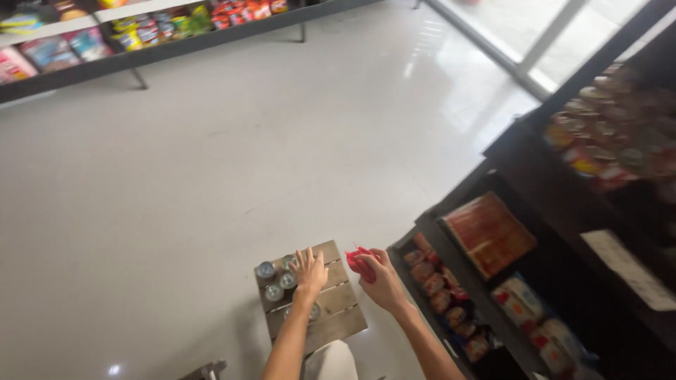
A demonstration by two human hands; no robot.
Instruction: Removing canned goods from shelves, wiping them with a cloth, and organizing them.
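My left hand [308, 272] is spread flat, fingers apart, over a small slatted wooden crate top [340, 304] on the floor, next to several silver-lidded cans [274, 280]. It holds nothing. My right hand [381, 281] is closed around a crumpled red cloth [360, 262], held just to the right of the crate, above the floor. Both forearms reach in from the bottom edge.
A dark shelf unit [535, 211] at the right holds packets, a flat red pack [489, 234] and jars. Another shelf [141, 35] of colourful packets runs along the far wall. Pale glossy floor [211, 162] lies between them. Glass doors stand at top right.
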